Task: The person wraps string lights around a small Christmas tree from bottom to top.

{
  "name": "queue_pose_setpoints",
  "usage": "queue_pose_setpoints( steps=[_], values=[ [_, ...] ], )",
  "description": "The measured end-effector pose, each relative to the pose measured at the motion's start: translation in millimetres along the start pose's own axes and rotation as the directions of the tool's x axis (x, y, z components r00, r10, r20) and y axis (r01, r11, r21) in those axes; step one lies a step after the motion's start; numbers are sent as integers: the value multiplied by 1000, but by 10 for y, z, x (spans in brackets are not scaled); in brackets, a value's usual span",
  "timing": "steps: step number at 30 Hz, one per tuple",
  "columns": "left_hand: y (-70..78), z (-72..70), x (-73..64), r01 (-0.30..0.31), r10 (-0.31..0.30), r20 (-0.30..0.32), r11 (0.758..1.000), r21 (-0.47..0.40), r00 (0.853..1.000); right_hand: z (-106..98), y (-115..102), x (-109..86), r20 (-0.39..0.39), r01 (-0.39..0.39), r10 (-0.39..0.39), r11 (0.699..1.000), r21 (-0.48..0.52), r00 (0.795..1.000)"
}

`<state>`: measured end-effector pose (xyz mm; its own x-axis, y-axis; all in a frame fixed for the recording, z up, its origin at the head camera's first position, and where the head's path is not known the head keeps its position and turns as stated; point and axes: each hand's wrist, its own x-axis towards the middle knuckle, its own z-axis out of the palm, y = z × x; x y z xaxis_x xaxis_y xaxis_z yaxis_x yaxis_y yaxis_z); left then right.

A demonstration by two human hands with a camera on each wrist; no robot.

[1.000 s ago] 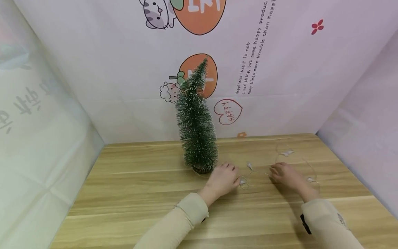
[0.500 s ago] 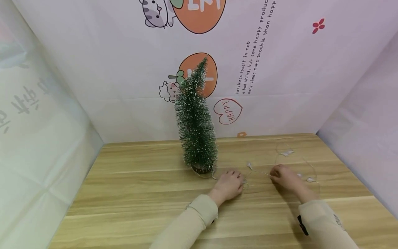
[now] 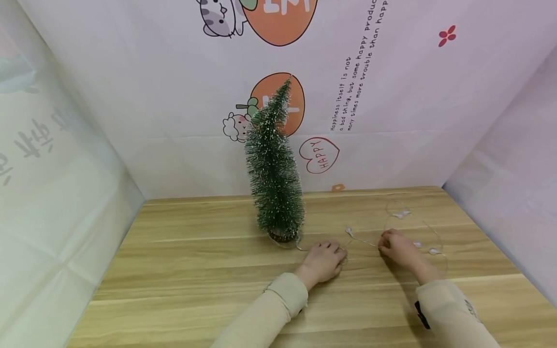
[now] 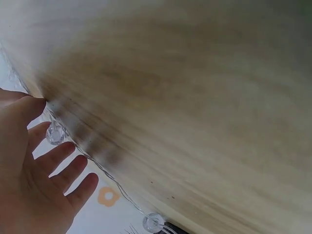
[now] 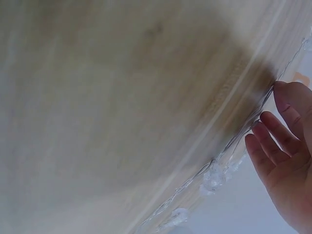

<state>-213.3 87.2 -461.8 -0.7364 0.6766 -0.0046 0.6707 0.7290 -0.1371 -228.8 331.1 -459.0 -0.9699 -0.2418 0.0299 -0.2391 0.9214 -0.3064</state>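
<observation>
A string of fairy lights [image 3: 365, 240], thin wire with clear bulbs, runs from the tree's base to the right across the table. My left hand [image 3: 322, 262] holds the wire just right of the tree; in the left wrist view its thumb and index finger are at the wire beside a clear bulb [image 4: 55, 133]. Farther right, my right hand [image 3: 399, 249] pinches the same string, and a bulb lies between the two hands. In the right wrist view the wire [image 5: 226, 146] passes by the right thumb and fingertips. A small artificial Christmas tree [image 3: 275, 169] stands upright at the back.
The tree's dark round base [image 3: 284, 237] has wire around its front. Loose wire loops and several bulbs [image 3: 402, 213] lie behind and right of my right hand. A printed cloth backdrop [image 3: 391, 145] rises at the wooden table's [image 3: 183, 270] back edge.
My left hand has slid to the right and slightly nearer along the wire, uncovering wire beside the tree's base. The right hand has barely moved. The tree stands as before.
</observation>
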Motion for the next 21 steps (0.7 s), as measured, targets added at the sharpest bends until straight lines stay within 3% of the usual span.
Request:
queue_pose_setpoints(
  steps=[7, 14, 21],
  values=[
    [-14, -16, -21, -3, 3, 32, 1000, -9, 999, 20, 0, -4, -23, -5, 4, 1000, -14, 1000],
    [-17, -12, -43, 4, -2, 43, 1000, -24, 999, -31, -18, -37, -83, -83, 88, 995, 58, 993],
    [-26, -10, -46, 7, -4, 63, 998, -56, 998, -121, -34, -14, -158, -57, 72, 994, 98, 985]
  ],
)
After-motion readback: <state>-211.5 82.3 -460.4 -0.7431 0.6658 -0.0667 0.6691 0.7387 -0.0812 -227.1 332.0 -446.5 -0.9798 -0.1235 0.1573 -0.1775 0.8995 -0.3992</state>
